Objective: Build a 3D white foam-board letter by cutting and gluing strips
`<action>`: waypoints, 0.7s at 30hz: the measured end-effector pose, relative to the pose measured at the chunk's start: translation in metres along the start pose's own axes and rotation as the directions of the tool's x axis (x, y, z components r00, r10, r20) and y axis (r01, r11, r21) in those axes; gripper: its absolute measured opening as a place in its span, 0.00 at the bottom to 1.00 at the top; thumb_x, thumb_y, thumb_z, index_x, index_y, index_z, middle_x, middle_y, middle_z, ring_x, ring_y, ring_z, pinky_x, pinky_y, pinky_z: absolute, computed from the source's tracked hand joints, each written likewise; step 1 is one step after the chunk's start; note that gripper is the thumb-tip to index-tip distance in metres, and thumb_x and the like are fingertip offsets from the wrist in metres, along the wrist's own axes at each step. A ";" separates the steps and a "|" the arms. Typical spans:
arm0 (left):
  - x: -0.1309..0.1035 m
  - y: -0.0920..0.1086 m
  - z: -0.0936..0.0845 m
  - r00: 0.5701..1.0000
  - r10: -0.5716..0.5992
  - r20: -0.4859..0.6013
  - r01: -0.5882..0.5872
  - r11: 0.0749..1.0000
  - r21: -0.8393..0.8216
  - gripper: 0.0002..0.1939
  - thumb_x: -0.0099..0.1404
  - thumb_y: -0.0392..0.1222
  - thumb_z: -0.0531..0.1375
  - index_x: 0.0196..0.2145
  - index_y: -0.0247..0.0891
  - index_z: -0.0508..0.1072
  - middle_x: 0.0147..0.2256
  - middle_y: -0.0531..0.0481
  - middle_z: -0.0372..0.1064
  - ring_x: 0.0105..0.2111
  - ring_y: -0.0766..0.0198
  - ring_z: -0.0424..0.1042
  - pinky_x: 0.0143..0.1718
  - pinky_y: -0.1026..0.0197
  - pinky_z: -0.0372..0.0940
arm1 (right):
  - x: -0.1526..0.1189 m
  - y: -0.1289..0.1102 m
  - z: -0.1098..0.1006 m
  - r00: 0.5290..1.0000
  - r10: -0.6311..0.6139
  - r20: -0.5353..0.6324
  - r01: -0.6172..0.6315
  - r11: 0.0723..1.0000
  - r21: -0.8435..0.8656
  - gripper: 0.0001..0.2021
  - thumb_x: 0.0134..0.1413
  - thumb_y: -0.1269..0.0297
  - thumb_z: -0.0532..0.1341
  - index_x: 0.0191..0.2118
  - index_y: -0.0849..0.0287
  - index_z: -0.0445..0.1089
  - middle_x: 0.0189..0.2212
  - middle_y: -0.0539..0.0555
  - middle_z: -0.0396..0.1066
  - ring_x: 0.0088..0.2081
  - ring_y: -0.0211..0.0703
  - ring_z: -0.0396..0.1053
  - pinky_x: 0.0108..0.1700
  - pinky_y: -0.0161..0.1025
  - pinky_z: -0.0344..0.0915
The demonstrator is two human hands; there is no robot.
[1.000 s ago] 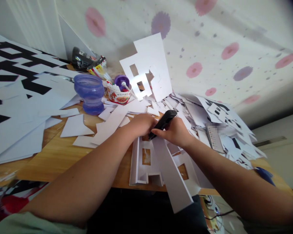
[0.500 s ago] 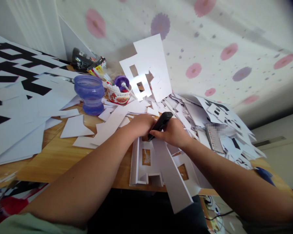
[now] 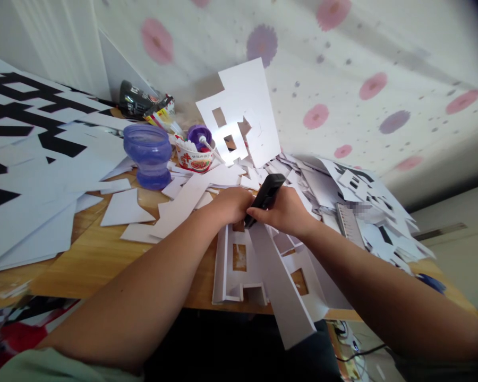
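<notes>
My right hand grips a black utility knife, its tip pointing down at the top of a white foam-board piece with cut-out windows that lies at the table's front edge. My left hand is closed and presses on that same piece right beside the knife tip. A long white strip runs from under the hands toward me and hangs past the table edge.
A cut white board leans on the flowered wall. A purple plastic jar, a printed bowl and a dark bag stand behind. Black-and-white sheets cover the left; scraps pile right on the wooden table.
The knife has tilted a little more upright in my right hand and both hands shifted slightly; the view drifted down a touch.
</notes>
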State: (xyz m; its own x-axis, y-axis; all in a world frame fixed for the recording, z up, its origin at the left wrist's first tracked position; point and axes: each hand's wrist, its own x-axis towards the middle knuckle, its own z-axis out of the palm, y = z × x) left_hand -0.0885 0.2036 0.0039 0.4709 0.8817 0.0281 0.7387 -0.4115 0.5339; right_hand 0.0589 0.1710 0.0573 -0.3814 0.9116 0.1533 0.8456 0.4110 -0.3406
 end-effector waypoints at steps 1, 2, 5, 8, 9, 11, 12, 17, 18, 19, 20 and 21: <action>-0.001 0.001 -0.001 1.000 0.002 0.004 -0.002 1.000 0.011 0.07 0.53 0.37 0.62 0.32 0.37 0.78 0.32 0.45 0.76 0.35 0.52 0.74 0.39 0.58 0.64 | 0.001 0.000 -0.002 1.000 -0.004 -0.002 0.004 1.000 0.003 0.10 0.41 0.58 0.67 0.25 0.59 0.70 0.23 0.53 0.72 0.26 0.43 0.69 0.29 0.38 0.62; -0.001 0.003 -0.001 1.000 0.003 0.009 -0.003 1.000 0.026 0.07 0.53 0.36 0.61 0.32 0.38 0.78 0.33 0.44 0.76 0.35 0.51 0.74 0.38 0.58 0.64 | 0.002 0.000 -0.004 1.000 -0.010 -0.006 0.010 1.000 0.009 0.10 0.41 0.58 0.67 0.25 0.59 0.70 0.23 0.53 0.72 0.26 0.43 0.69 0.29 0.39 0.62; -0.002 0.006 -0.002 1.000 -0.009 0.006 0.009 0.998 0.065 0.08 0.54 0.36 0.59 0.31 0.37 0.78 0.35 0.40 0.76 0.38 0.47 0.74 0.37 0.56 0.63 | 0.005 0.000 -0.012 0.999 -0.040 -0.022 0.041 0.998 0.050 0.09 0.41 0.60 0.66 0.23 0.59 0.69 0.22 0.51 0.71 0.25 0.41 0.68 0.27 0.38 0.60; -0.001 0.007 -0.001 1.000 -0.027 -0.004 0.027 0.998 0.065 0.09 0.55 0.36 0.57 0.29 0.36 0.78 0.33 0.39 0.76 0.35 0.47 0.74 0.34 0.56 0.62 | 0.005 -0.002 -0.021 0.998 -0.066 -0.020 0.068 0.993 0.095 0.09 0.41 0.61 0.66 0.23 0.58 0.67 0.21 0.50 0.69 0.24 0.40 0.66 0.26 0.38 0.60; 0.000 0.006 0.000 0.999 -0.035 -0.003 0.035 0.998 0.057 0.08 0.55 0.36 0.57 0.28 0.36 0.77 0.31 0.39 0.75 0.33 0.48 0.74 0.33 0.57 0.62 | 0.005 -0.003 -0.024 0.998 -0.060 -0.018 0.061 0.993 0.103 0.09 0.41 0.61 0.66 0.23 0.58 0.67 0.21 0.49 0.69 0.24 0.39 0.66 0.26 0.38 0.60; 0.001 0.003 0.003 0.999 -0.049 -0.006 0.049 0.998 0.037 0.08 0.54 0.36 0.57 0.26 0.36 0.77 0.27 0.42 0.74 0.29 0.51 0.73 0.31 0.58 0.61 | 0.005 -0.004 -0.030 0.999 -0.045 -0.024 0.048 0.992 0.115 0.09 0.40 0.61 0.67 0.24 0.58 0.66 0.21 0.50 0.69 0.24 0.40 0.66 0.27 0.38 0.61; 0.002 0.001 0.004 0.999 -0.049 -0.011 0.049 0.998 0.027 0.07 0.53 0.36 0.58 0.25 0.37 0.77 0.26 0.43 0.73 0.27 0.52 0.73 0.31 0.58 0.60 | 0.004 -0.004 -0.032 0.999 -0.044 -0.032 0.048 0.992 0.120 0.09 0.40 0.61 0.67 0.25 0.58 0.66 0.21 0.50 0.69 0.25 0.40 0.66 0.27 0.38 0.61; 0.005 -0.006 0.010 0.999 0.025 -0.043 -0.026 0.999 -0.028 0.07 0.51 0.34 0.58 0.26 0.39 0.77 0.26 0.48 0.72 0.27 0.56 0.71 0.32 0.59 0.59 | 0.003 -0.003 -0.042 0.995 -0.085 -0.049 0.094 0.973 0.211 0.11 0.40 0.59 0.66 0.25 0.59 0.66 0.21 0.50 0.69 0.25 0.40 0.65 0.26 0.38 0.61; 0.005 -0.006 0.009 0.998 0.047 -0.046 -0.049 0.998 -0.042 0.08 0.51 0.33 0.58 0.26 0.40 0.77 0.27 0.48 0.72 0.28 0.56 0.71 0.33 0.59 0.59 | 0.002 -0.002 -0.044 0.995 -0.080 -0.052 0.090 0.971 0.220 0.11 0.40 0.59 0.66 0.25 0.59 0.66 0.21 0.50 0.69 0.25 0.40 0.65 0.26 0.38 0.61; 0.004 -0.006 0.008 0.997 0.068 -0.048 -0.071 0.996 -0.058 0.09 0.51 0.33 0.57 0.27 0.40 0.77 0.28 0.48 0.72 0.30 0.56 0.71 0.34 0.59 0.59 | 0.002 -0.002 -0.046 0.996 -0.073 -0.056 0.083 0.970 0.227 0.11 0.39 0.59 0.67 0.26 0.59 0.65 0.21 0.50 0.68 0.25 0.40 0.65 0.26 0.38 0.61; 0.004 -0.005 0.007 0.995 0.088 -0.049 -0.092 0.993 -0.079 0.09 0.51 0.32 0.57 0.27 0.40 0.77 0.29 0.49 0.73 0.31 0.56 0.71 0.35 0.59 0.59 | 0.001 -0.001 -0.049 0.996 -0.064 -0.059 0.076 0.969 0.233 0.12 0.39 0.59 0.67 0.25 0.59 0.65 0.21 0.49 0.68 0.24 0.39 0.65 0.26 0.38 0.61; 0.002 -0.004 0.004 0.993 0.107 -0.048 -0.112 0.988 -0.106 0.10 0.51 0.32 0.57 0.28 0.41 0.77 0.31 0.49 0.73 0.32 0.57 0.71 0.36 0.59 0.59 | 0.000 0.000 -0.051 0.997 -0.054 -0.059 0.067 0.966 0.250 0.12 0.38 0.60 0.68 0.25 0.59 0.65 0.20 0.48 0.67 0.24 0.38 0.64 0.26 0.38 0.60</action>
State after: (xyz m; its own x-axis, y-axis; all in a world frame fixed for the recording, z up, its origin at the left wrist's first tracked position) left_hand -0.0884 0.2066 -0.0015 0.5235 0.8427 0.1261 0.6262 -0.4808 0.6138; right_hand 0.0785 0.1710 0.1046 -0.4034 0.8867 0.2260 0.6977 0.4578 -0.5510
